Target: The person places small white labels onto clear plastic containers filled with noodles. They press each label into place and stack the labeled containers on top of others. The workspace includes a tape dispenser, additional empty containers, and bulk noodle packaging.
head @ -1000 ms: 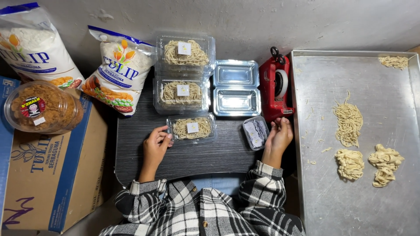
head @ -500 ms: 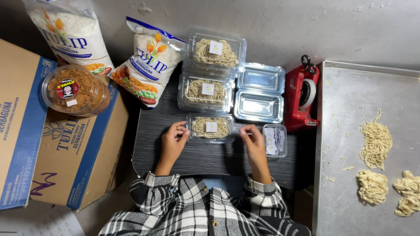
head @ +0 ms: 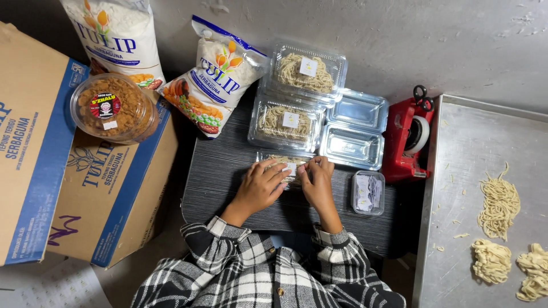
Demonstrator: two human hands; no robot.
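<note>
Fingers of left hand, right hand, pressing clear ribbed noodle box

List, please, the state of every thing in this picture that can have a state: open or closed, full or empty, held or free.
Left hand: pressing on the front noodle box.
Right hand: pressing on the same box.
Front noodle box: lid on, filled, under both hands.
Two noodle boxes behind: closed, filled, labelled.
Two clear trays: empty.
Small label box: holds labels.
Round tub: lidded, full.
Flour bags: whether sealed cannot be told.
Metal tray: holds loose noodle bundles.
</note>
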